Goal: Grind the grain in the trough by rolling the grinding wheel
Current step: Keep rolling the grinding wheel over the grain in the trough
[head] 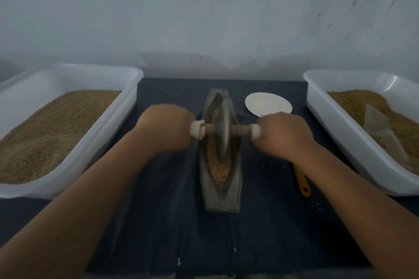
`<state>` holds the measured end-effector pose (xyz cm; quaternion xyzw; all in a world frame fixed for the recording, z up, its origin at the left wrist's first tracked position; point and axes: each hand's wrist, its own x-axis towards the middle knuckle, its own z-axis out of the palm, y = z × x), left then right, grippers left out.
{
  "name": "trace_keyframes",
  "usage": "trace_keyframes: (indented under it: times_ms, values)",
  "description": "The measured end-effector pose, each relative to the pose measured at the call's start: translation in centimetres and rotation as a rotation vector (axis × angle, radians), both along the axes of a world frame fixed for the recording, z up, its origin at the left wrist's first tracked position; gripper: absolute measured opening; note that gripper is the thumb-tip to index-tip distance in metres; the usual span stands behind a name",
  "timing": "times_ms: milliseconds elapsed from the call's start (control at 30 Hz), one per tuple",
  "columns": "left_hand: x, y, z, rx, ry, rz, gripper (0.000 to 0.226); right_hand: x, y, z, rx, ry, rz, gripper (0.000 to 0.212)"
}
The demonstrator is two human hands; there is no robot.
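Note:
A grey boat-shaped trough (233, 190) lies lengthwise on the dark cloth in the middle, with tan grain (218, 170) along its groove. A grey grinding wheel (223, 127) stands on edge in the trough near its middle, on a wooden axle with white-wrapped ends. My left hand (166, 129) grips the axle's left end. My right hand (283, 136) grips its right end. The grain under the wheel is hidden.
A large white tub (106, 133) of tan grain stands at the left, and another white tub (340, 129) of grain with a clear scoop stands at the right. A white dish (267, 103) lies behind my right hand. A yellow-handled tool (302, 182) lies under my right forearm. A wall rises close behind.

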<state>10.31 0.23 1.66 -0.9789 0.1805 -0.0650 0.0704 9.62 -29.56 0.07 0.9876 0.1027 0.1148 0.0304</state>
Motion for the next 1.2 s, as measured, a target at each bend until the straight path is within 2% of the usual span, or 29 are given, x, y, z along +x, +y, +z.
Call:
trace_keyframes:
  times_ms: [67, 133, 300, 433, 533, 700, 867, 1000, 1100, 1200]
  values:
    - [-2.3, 0.8, -0.6, 0.0, -0.004, -0.057, 0.013, -2.5, -0.9, -0.3, -0.018, 0.035, 0.043, 0.033]
    - [-2.5, 1.0, -0.7, 0.013, 0.0, -0.067, 0.014, -3.6, -1.1, -0.7, -0.029, -0.024, 0.068, 0.035]
    - [2.3, 0.1, -0.2, -0.046, 0.06, 0.051, 0.017, 0.6, 1.6, 0.4, -0.101, -0.234, -0.036, 0.025]
    - [3.7, -0.5, 0.0, -0.092, 0.01, 0.095, 0.025, 2.9, 2.7, 1.6, -0.088, -0.18, -0.091, 0.018]
    - [0.7, 0.3, -0.3, -0.081, 0.065, 0.065, 0.016, 0.4, 1.4, 1.3, -0.083, -0.167, -0.001, 0.029]
    - [-3.9, 1.8, -1.6, 0.013, -0.079, -0.02, 0.024, -4.2, -0.6, -0.1, -0.046, -0.143, 0.146, 0.031]
    - [1.8, -0.5, 0.2, 0.007, -0.042, 0.1, 0.016, 1.4, 1.2, -0.2, -0.044, -0.213, -0.012, 0.03]
    - [3.9, -1.6, 0.9, 0.025, -0.103, 0.103, 0.022, 3.6, 2.0, 0.5, 0.023, -0.175, -0.083, 0.027]
    - [2.1, -1.0, 0.9, 0.028, -0.045, 0.057, 0.014, 0.9, 1.0, -0.6, 0.029, -0.114, -0.059, 0.035]
    - [-1.5, 0.8, -0.3, 0.025, -0.021, -0.028, 0.016, -3.7, -0.1, -1.2, 0.032, -0.166, 0.021, 0.038]
